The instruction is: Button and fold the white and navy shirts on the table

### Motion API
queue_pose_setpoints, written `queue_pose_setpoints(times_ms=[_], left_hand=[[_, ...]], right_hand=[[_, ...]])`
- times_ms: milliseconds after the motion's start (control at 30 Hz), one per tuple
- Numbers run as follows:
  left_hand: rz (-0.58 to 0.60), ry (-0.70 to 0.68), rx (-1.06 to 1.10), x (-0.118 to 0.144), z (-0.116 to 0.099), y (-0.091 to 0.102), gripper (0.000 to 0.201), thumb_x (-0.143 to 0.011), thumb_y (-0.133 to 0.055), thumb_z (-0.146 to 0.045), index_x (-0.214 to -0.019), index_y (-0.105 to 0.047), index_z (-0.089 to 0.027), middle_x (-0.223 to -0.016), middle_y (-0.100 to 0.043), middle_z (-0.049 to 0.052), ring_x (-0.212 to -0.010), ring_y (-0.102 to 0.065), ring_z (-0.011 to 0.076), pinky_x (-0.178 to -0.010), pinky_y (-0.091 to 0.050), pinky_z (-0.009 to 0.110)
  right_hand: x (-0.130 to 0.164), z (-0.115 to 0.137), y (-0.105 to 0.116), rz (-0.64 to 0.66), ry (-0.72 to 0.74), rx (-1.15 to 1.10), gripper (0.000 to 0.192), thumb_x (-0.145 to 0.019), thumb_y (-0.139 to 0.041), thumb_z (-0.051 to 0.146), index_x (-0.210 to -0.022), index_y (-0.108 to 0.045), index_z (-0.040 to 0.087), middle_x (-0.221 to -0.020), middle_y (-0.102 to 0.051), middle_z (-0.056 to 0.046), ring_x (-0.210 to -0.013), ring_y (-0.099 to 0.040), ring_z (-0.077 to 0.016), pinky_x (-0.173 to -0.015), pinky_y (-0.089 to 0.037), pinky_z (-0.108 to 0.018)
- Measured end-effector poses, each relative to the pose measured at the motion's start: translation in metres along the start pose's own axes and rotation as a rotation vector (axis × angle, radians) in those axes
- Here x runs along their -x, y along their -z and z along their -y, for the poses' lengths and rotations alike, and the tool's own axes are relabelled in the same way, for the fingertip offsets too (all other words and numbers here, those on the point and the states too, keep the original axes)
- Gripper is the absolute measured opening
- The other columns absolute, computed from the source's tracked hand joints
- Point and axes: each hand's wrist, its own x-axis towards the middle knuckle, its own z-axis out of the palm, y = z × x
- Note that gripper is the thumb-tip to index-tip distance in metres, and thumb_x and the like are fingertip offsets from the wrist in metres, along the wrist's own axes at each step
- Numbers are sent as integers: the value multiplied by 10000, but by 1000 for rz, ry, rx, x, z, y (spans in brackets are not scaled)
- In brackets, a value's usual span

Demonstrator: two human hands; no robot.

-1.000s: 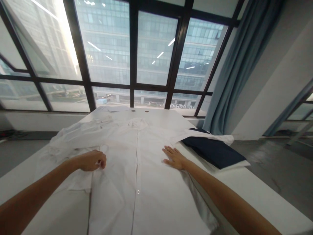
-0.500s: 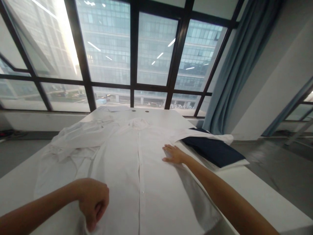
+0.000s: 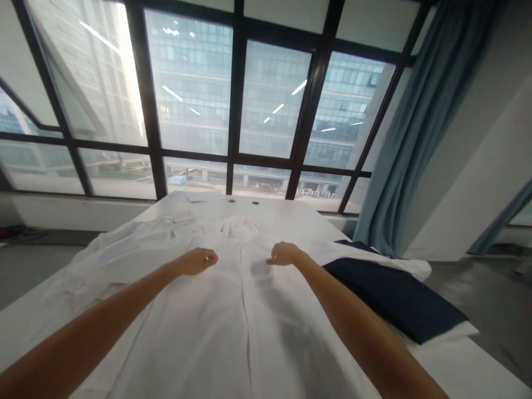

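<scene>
We have a white button-up shirt [image 3: 233, 310] spread face up along the white table [image 3: 469, 366], collar [image 3: 235, 226] at the far end, and both our hands rest on its chest to either side of the placket. Our left hand [image 3: 198, 261] and right hand [image 3: 284, 254] are curled narrow, fingertips seemingly nipping the cloth, though we cannot tell for sure. The body looks smoothed flat, but the left sleeve [image 3: 120, 252] lies rumpled and nothing is folded, with a dark blue folded garment [image 3: 394, 299] at the right.

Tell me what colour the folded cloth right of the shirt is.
Dark navy blue folded cloth, seen clearly in the head view.
</scene>
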Motion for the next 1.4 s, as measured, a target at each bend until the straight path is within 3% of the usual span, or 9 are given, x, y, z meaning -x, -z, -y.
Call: queue_pose_setpoints(times_ms=[100, 233, 433, 700, 867, 933, 1067, 1200, 1400], left_hand=[[-204, 108, -285, -42, 29, -7, 337, -893, -442, -316, -1119, -650, -178, -1235, -629, 107, -1150, -563, 245, -991, -413, 363], [-185, 163, -419, -74, 54, -23, 322, -908, -435, -291, -1121, -656, -193, -1208, -627, 98, -1142, -556, 231, -985, -410, 348], [-339, 256, -370, -112, 53, -42, 338, -924, -387, -272, -955, -696, -140, -1099, -640, 158, -970, -628, 234, -830, -464, 328], [-526, 368, 1, -152, 21, -41, 511, -914, -384, -553, -965, -688, -146, -973, -722, 124, -945, -659, 228, -771, -449, 270], [-475, 398, 58, -165, 10, -43, 396, -855, -498, -485, -716, -667, -155, -790, -711, 115, -819, -666, 240, -680, -434, 281], [-507, 348, 71, -163, 7, -47, 290, -842, -513, -387, -706, -649, -171, -760, -697, 77, -782, -650, 209, -682, -430, 272], [-647, 78, 224, -143, 5, -62, 176, -801, -515, -346, -766, -593, -193, -739, -641, 9, -703, -593, 153, -679, -434, 253], [-656, -77, 392, -116, 8, -74, 146, -747, -527, -345, -758, -533, -200, -691, -576, -22, -658, -550, 142, -636, -431, 246], [-571, -261, 415, -93, -2, -76, 158, -736, -452, -262, -814, -567, -187, -780, -606, 4, -764, -568, 164, -712, -432, 272]], right_hand=[[-48, 14, 5, -165, -55, -107, 486, -861, -504, 586, -1066, -716, 200, -1121, -690, -125, -1023, -639, -281, -867, -489, -390], [-111, 30, 0, -363, -45, -226, 396, -905, -510, 375, -1274, -592, 258, -1291, -605, -68, -1113, -594, -197, -947, -451, -313], [-169, 52, 0, -321, 58, -192, 503, -788, -612, 203, -1288, -572, 238, -1254, -623, -73, -1101, -587, -208, -943, -448, -317], [-99, 61, -18, -470, 183, -234, 307, -831, -482, 165, -1062, -666, 250, -1105, -631, -40, -955, -613, -179, -817, -450, -281], [-44, 68, -34, -486, 297, -277, 231, -818, -523, 193, -969, -689, 245, -1042, -646, -27, -857, -618, -147, -741, -427, -240], [-35, 67, -35, -439, 257, -281, 194, -843, -555, 338, -925, -698, 236, -975, -674, -38, -821, -624, -166, -713, -422, -255], [-33, 63, -25, -309, -69, -282, 601, -890, -355, 658, -740, -694, 185, -783, -685, -123, -775, -641, -239, -683, -422, -324], [-39, 65, -6, -480, -252, -329, 471, -900, -425, 566, -963, -656, 160, -946, -670, -159, -877, -627, -263, -746, -433, -359], [-50, 65, 3, -847, -113, -355, 597, -739, -600, 181, -1317, -457, 145, -1320, -506, -168, -1209, -440, -288, -999, -336, -425]])
